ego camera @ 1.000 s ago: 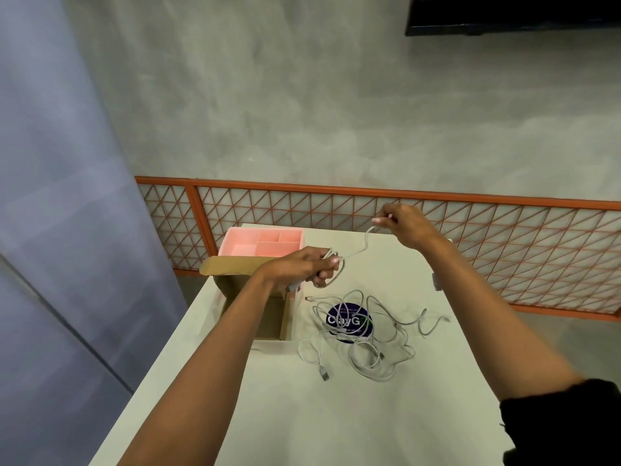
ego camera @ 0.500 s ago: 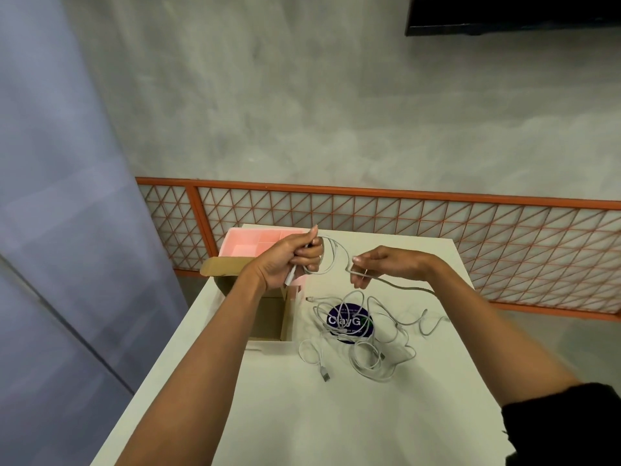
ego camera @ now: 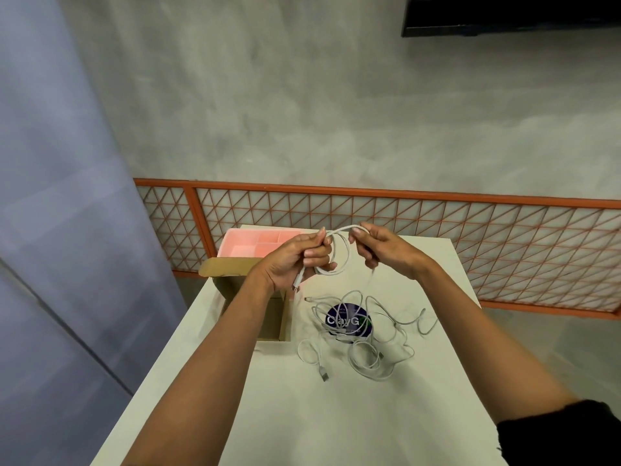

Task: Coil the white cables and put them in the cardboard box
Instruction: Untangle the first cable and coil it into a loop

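Mid-coil on one white cable (ego camera: 342, 229), held up in the air over the far end of the worktop (ego camera: 336, 415). My left hand (ego camera: 295, 260) has its fingers (ego camera: 319, 264) curled round the loops gathered so far, thumb clamped across them, with one plug end (ego camera: 297, 284) dangling out below the palm. My right hand (ego camera: 379, 250) pinches the running length just beside it at the top of the loop, and a thin tail hangs off that hand toward the worktop.

Handling-wise, this stuff looks super light and floppy, but with enough spring that I'd bet the loops pop open the moment my thumb lets go. It's smooth-jacketed, so probably a bit slippery too. Best place to hold is right where all the loops cross, not out at the plugs, since yanking on a connector is how these die. Feeding with a light pinch so the cable can slide and untwist seems the way to go.

The other cables (ego camera: 364, 334) are a loose tangle on the worktop, draped over a dark blue round sticker (ego camera: 347, 320), so I'd lift one by an end and tease it out instead of pulling hard.

The cardboard box (ego camera: 225, 269) sits open just left of the pile, partly behind my left forearm, with a pink divided tray (ego camera: 248, 245) behind it. I can't see any coil in it yet.
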A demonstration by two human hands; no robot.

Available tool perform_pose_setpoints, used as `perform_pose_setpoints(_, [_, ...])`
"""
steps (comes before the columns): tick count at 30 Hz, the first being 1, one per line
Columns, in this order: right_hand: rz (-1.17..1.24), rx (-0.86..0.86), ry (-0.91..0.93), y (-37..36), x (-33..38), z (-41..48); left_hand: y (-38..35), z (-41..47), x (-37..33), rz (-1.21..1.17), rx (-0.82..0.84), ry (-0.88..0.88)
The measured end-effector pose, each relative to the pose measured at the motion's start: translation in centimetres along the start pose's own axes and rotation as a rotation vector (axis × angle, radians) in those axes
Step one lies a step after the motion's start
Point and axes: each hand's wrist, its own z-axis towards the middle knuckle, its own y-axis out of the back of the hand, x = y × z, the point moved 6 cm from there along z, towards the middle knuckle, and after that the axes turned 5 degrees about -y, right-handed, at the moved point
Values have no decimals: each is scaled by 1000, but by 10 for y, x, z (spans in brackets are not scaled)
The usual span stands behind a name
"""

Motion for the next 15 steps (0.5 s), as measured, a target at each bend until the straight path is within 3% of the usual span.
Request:
perform_pose_setpoints(4, [74, 22, -71, -2, 3, -5, -4, 1, 3, -136, 72, -10])
perform_pose_setpoints(8, [289, 121, -95, -8, 5, -9, -5, 7, 5, -89, 103, 3])
perform_pose_setpoints(15, [299, 135, -38, -14, 7, -7, 0, 7, -1, -7, 39, -26])
